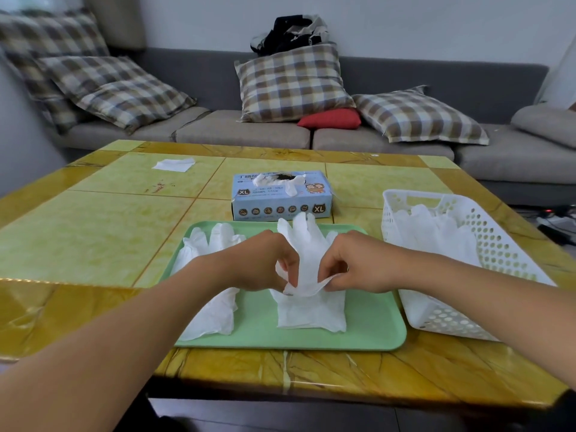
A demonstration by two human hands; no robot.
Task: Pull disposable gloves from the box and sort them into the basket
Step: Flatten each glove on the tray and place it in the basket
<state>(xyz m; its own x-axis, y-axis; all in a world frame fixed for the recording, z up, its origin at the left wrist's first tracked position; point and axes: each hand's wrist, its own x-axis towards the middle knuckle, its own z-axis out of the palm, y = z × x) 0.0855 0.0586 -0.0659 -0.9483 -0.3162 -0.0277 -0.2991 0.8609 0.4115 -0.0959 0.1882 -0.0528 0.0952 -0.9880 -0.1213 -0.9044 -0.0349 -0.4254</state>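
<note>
Pinching a glove (307, 260) cuff, left hand (265, 263) and right hand (352, 263) lift it above the tray (374, 322), likely straightening it for the basket (486, 232).

You get bright, even daylight here, with only soft, faint shadows under the green tray (367, 335). The glossy counter (93, 238) shows pale glare along its edge left of the tray. Wide-angle bending curves the edges, and the plaid cushions (62, 57) far left of the tray look smeared and soft.
</note>
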